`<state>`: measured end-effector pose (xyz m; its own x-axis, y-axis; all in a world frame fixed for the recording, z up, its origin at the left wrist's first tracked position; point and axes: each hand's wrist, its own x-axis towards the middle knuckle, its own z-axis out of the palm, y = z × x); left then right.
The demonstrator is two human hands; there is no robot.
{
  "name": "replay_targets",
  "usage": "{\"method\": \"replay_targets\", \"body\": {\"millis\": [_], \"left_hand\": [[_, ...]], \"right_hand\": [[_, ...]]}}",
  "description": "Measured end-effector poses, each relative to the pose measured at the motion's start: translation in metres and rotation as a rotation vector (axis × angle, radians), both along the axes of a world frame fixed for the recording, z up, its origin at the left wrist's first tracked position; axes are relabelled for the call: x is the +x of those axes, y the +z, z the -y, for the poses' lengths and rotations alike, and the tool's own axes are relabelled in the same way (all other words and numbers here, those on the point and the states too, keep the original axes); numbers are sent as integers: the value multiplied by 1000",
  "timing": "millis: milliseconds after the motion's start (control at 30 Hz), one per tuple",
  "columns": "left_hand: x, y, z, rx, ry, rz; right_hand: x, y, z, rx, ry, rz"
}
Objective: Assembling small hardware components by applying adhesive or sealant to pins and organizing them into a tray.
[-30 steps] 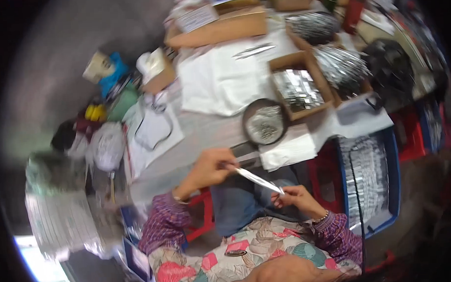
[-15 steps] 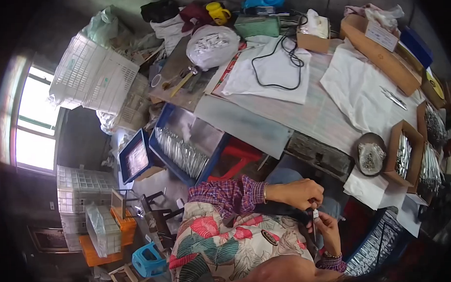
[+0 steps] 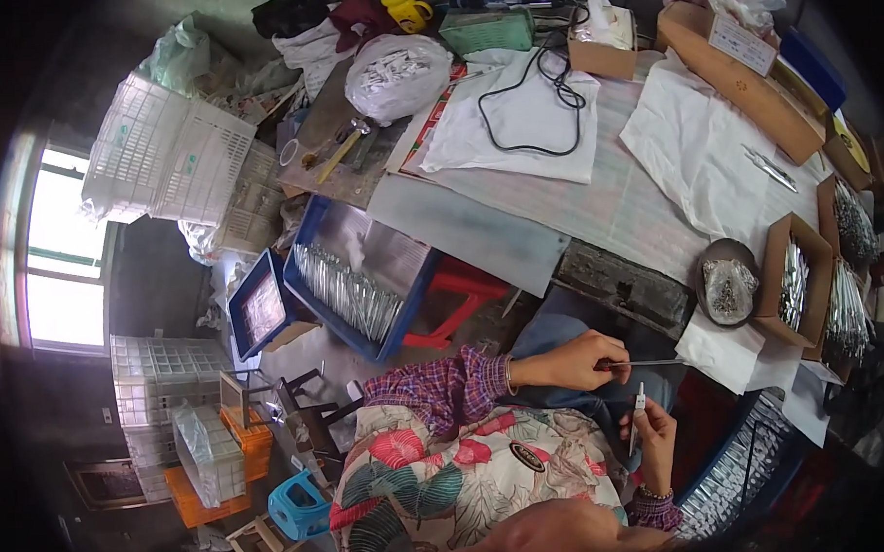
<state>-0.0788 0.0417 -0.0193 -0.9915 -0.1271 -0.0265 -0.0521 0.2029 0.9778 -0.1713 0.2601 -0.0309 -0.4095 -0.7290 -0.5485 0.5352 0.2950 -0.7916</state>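
Observation:
My left hand [image 3: 583, 361] reaches across above my lap, its fingers closed on a thin metal rod [image 3: 659, 363] that points to the right. Lower and further right, my right hand [image 3: 652, 436] pinches a slim silver piece with a white block [image 3: 640, 402] and a narrow tip standing upright. The exact kind of this piece is too small to make out. A gap separates the rod from the piece. Beside my right hand stands a blue crate [image 3: 750, 465] filled with rows of silver pieces in clear wrapping.
A worktable [image 3: 518, 210] spreads ahead, with white cloths, a black cable [image 3: 530, 154] and an oval bowl [image 3: 726, 281] of small parts. Cardboard boxes [image 3: 798, 281] of metal pieces line its right side. Left stand a blue tray [image 3: 312, 310] of silver pieces and a red stool [image 3: 453, 305].
My hands have moved apart from where they met. The rod now shows extending from my left hand, while my right hand still holds the white-and-silver piece. The view has shifted slightly.

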Motion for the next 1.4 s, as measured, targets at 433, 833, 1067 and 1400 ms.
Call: {"method": "replay_targets", "body": {"millis": [433, 833, 1067, 1400], "left_hand": [[-4, -22, -15, 28, -21, 4], [12, 17, -31, 55, -92, 278], [24, 15, -26, 44, -149, 340], [30, -6, -29, 329, 27, 383]], "right_hand": [[0, -7, -10, 67, -75, 4], [-5, -11, -17, -37, -375, 55], [-4, -12, -21, -14, -398, 50], [-12, -26, -41, -447, -493, 1014]]}}
